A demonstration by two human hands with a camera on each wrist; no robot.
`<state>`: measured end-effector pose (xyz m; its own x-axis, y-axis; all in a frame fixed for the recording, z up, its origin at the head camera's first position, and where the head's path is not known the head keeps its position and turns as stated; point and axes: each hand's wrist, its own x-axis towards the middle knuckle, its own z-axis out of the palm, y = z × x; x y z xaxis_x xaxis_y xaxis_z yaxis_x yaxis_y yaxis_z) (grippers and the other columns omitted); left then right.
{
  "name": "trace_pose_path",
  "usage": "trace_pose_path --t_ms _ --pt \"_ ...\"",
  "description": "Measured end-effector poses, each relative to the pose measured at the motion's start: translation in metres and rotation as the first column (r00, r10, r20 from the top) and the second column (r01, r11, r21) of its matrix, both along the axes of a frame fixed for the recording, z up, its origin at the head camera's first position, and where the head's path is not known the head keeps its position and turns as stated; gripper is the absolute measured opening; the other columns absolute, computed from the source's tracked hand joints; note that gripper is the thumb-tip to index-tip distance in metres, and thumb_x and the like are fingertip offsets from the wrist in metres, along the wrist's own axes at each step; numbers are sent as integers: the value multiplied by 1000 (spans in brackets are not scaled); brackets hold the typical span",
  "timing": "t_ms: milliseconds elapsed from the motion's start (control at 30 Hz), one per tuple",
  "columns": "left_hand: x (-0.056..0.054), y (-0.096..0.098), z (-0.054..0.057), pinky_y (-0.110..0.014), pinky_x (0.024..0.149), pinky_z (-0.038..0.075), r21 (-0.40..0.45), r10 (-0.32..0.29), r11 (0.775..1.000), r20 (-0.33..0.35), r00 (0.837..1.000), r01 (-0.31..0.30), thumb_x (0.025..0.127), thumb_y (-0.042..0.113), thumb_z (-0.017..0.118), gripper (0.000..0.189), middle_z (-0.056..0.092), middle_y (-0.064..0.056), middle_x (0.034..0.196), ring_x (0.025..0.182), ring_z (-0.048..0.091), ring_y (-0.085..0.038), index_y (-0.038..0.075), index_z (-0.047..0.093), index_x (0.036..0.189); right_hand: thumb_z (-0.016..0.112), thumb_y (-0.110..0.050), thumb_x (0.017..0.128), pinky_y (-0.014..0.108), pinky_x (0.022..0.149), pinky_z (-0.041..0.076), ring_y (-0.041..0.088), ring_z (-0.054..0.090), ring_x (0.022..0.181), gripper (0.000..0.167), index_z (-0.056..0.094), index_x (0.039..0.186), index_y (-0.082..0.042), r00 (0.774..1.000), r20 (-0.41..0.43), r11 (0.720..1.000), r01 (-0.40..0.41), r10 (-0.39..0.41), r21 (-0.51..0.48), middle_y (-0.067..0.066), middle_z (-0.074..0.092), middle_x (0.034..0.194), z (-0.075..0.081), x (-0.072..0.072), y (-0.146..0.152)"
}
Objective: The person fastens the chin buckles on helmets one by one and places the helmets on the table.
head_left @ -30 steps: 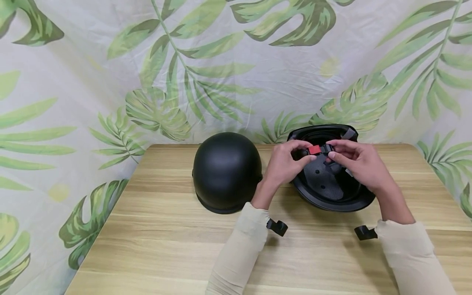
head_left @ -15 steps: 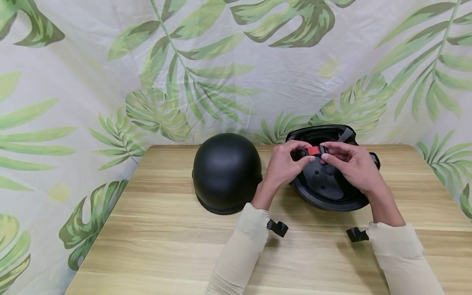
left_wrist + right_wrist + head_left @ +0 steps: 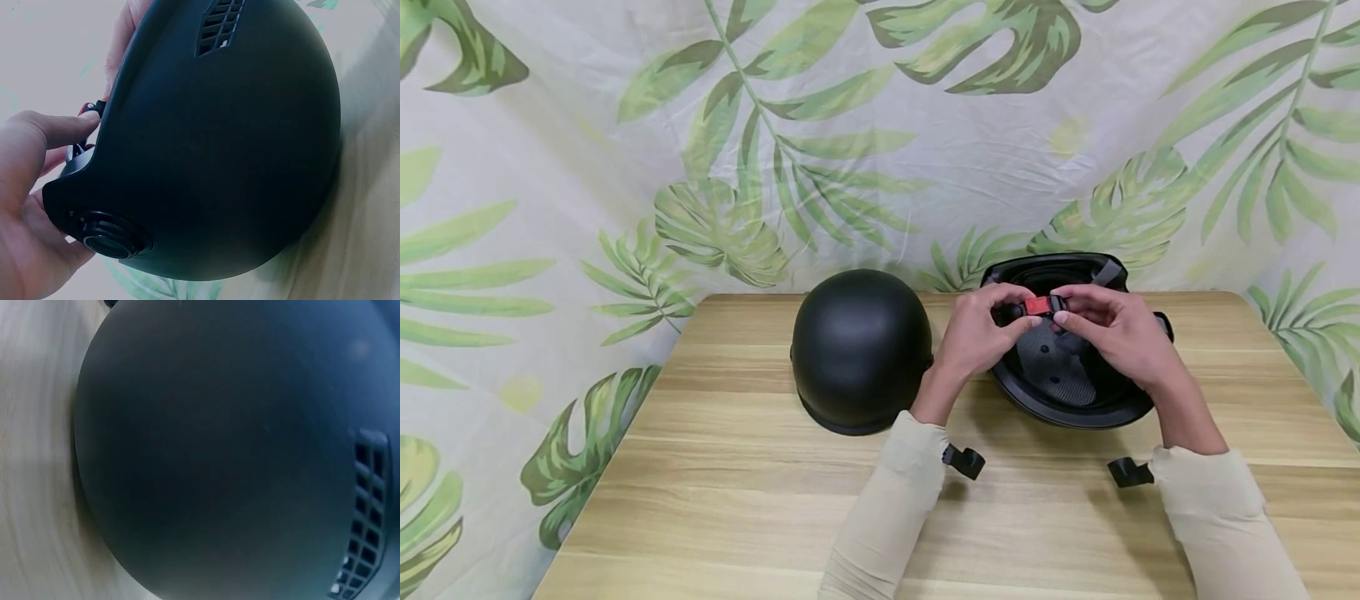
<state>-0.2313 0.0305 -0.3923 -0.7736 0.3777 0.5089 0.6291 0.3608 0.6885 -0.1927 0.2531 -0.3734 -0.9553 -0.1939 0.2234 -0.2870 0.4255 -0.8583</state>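
Note:
An upturned black helmet (image 3: 1075, 408) lies on the table with its hollow inside facing up. Over its opening, the left hand (image 3: 981, 329) pinches the red part of a chin-strap buckle (image 3: 1037, 306) between thumb and fingers. From the other side, the right hand (image 3: 1116, 333) pinches the buckle's black part, which meets the red part. In the left wrist view, the helmet's shell (image 3: 219, 144) fills the middle and the left thumb (image 3: 72, 128) presses on the buckle. Only the shell (image 3: 212, 450) with its vent grille shows in the right wrist view; the right hand is out of sight there.
A second black helmet (image 3: 862, 350) stands dome up on the wooden table (image 3: 737, 500), close to the left forearm. A leaf-patterned cloth (image 3: 850, 125) hangs behind the table's back edge. Black wrist mounts (image 3: 964, 462) stick out inward from both sleeves.
The right hand has moved left with the black buckle part, closing the gap to the red part. The left hand has stayed nearly still. In the last half second little differs.

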Motion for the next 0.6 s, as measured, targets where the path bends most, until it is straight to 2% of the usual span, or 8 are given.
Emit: trace_pose_path --t_ms 100,267,600 --pt "0 2 0 -16 76 47 -35 24 999 -13 1000 -25 92 19 86 23 77 -1 105 90 62 -10 10 79 112 70 -19 105 15 80 55 7 75 94 36 66 137 -3 1000 15 999 -12 12 40 4 75 109 1 -1 2" --pt "2 7 -2 -19 85 49 -107 81 991 -37 996 -85 92 22 86 23 73 -2 109 101 66 -13 13 81 112 70 -20 105 14 80 54 2 72 94 35 66 136 -4 999 38 993 -25 20 118 17 74 111 5 -2 7" --pt "5 11 -3 -24 93 55 -211 131 968 -51 990 -139 92 23 86 24 73 -1 112 106 70 -18 15 82 114 73 -14 102 16 74 54 4 70 90 29 71 130 -5 999 -16 972 -25 30 233 15 74 107 2 -5 9"
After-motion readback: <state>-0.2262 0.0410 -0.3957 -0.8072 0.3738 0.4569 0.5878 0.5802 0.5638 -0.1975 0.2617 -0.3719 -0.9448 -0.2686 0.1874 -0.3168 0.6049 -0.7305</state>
